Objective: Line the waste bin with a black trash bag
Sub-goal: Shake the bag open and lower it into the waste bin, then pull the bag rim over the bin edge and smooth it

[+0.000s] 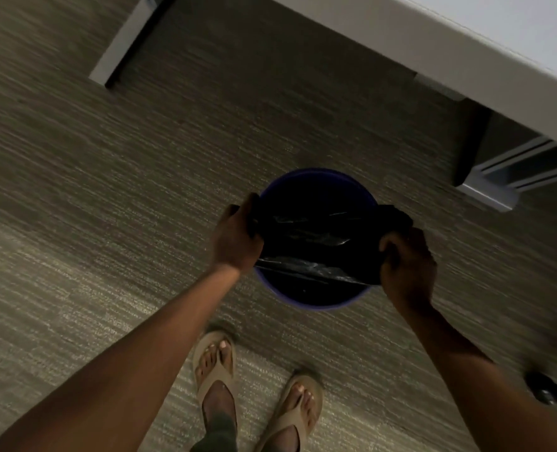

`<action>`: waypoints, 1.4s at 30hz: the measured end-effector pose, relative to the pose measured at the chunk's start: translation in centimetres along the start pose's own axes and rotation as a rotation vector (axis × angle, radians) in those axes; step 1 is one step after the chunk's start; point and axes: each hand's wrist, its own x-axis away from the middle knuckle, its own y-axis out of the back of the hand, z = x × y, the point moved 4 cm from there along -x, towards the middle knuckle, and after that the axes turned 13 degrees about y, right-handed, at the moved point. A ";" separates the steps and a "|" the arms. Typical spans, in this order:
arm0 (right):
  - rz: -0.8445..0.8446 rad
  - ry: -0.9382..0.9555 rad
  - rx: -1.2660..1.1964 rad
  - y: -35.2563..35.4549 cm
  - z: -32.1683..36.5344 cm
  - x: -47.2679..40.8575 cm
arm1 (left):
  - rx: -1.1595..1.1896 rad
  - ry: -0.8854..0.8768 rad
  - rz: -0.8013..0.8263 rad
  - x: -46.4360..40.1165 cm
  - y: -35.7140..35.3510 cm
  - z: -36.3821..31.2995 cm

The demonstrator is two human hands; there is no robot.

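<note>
A round blue waste bin (316, 303) stands on the carpet in front of my feet. A black trash bag (313, 243) is stretched across its opening, its near edge lying over the middle of the mouth and not over the near rim. My left hand (238, 236) grips the bag's edge at the bin's left rim. My right hand (407, 262) clutches a bunched part of the bag at the right rim. The bin's inside is dark and nothing can be made out in it.
A white desk (450, 50) runs across the top right, with a grey leg (120, 50) at upper left and a metal foot (495, 187) right of the bin. A chair caster (546, 388) sits at lower right. My sandalled feet (218, 367) stand just behind the bin.
</note>
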 end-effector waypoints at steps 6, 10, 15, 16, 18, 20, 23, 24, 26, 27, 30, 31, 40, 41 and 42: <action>0.267 0.201 0.242 -1.9 -0.3 -4.7 | -0.111 -0.020 -0.028 -4.7 -0.5 0.0; 0.292 0.022 0.279 -2.8 -1.3 -8.3 | -0.136 -0.018 -0.053 -6.1 -0.4 -0.7; 0.454 0.130 0.359 -4.4 -1.8 -10.2 | -0.107 0.053 -0.014 -6.5 -0.1 -1.7; 0.471 0.129 0.366 -4.6 -2.0 -10.4 | -0.103 0.063 -0.008 -6.8 -0.2 -1.8; 0.497 0.087 0.381 -4.8 -2.3 -10.9 | -0.120 0.108 0.026 -7.5 -0.3 -1.9; 0.538 0.055 0.396 -5.0 -2.3 -11.2 | -0.159 0.155 0.084 -8.2 -0.6 -1.9; 0.608 0.033 0.387 -5.5 -2.3 -11.5 | -0.180 0.165 0.143 -9.0 -0.8 -1.8; 0.624 0.035 0.382 -5.7 -2.3 -11.6 | -0.174 0.159 0.156 -9.3 -0.9 -1.8; 0.647 0.036 0.383 -6.1 -2.3 -12.0 | -0.170 0.149 0.178 -9.8 -0.9 -2.0; 0.660 0.029 0.393 -6.2 -2.4 -12.3 | -0.163 0.164 0.190 -10.0 -0.8 -2.2; 0.708 -0.038 0.407 -6.8 -3.2 -13.2 | -0.163 0.349 0.257 -10.9 -1.4 -1.4; 0.733 -0.072 0.391 -7.0 -3.6 -13.4 | -0.147 0.430 0.284 -11.0 -1.4 -0.9; 0.595 -0.239 0.066 -6.6 -5.7 -11.0 | 0.453 0.796 0.491 -7.1 -2.5 2.2; 0.520 -0.296 -0.037 -6.1 -5.9 -10.3 | 0.570 0.860 0.483 -6.2 -2.2 2.5; 0.439 -0.360 -0.146 -5.6 -6.1 -9.4 | 0.682 0.908 0.486 -5.1 -2.0 2.6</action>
